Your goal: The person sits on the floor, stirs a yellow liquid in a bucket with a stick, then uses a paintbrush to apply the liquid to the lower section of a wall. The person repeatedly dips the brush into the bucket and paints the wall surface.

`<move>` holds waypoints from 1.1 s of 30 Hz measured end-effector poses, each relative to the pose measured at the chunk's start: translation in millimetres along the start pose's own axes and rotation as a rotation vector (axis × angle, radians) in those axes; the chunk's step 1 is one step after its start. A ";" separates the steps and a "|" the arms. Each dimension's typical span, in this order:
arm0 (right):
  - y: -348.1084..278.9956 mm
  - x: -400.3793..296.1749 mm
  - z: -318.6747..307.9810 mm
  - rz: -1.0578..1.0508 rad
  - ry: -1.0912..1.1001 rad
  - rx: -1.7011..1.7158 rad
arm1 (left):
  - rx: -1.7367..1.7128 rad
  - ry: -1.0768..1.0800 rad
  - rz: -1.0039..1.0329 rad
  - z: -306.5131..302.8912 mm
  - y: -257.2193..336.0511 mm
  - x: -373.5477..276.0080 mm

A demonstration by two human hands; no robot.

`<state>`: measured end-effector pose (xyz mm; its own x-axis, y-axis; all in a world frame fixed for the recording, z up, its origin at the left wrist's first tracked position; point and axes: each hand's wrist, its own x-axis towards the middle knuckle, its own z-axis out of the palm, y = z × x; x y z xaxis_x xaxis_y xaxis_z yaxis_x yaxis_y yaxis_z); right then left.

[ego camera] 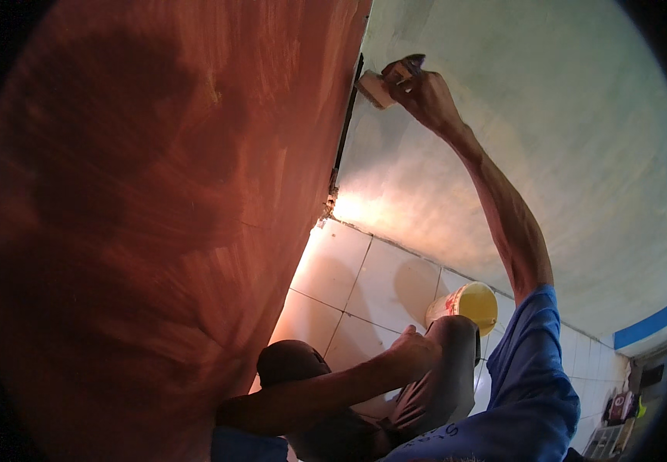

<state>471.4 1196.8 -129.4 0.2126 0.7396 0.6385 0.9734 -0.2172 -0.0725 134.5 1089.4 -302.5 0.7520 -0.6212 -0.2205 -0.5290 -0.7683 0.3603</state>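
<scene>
With my right arm stretched up, my right hand (pixel 423 95) grips a wide flat paintbrush (pixel 376 90). The brush's bristles lie at the pale wall (pixel 541 127), close to the dark gap (pixel 348 127) along its left edge. My left hand (pixel 417 351) rests by my bent knee (pixel 454 341), its forearm crossing over my lap. Its fingers look curled, but their undersides are hidden, so what is between them does not show. Just beyond that knee a plastic bucket (pixel 434 309) stands on the floor, yellowish inside.
A streaky reddish-brown painted surface (pixel 154 242) rises close on my left. Bright light falls at the low corner on the white tiled floor (pixel 333 271). Far right are a blue band (pixel 654 323) on the wall and a dark red item (pixel 621 406) on the floor.
</scene>
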 end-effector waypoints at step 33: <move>-46.8 61.6 -45.0 -0.426 0.355 -0.555 | 0.006 0.127 -0.019 20.2 -16.8 -5.3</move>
<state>435.1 1223.9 -52.1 -0.3003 0.6033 0.7388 0.7603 -0.3163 0.5674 131.5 1102.5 -325.7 0.8056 -0.5820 -0.1111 -0.5159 -0.7812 0.3516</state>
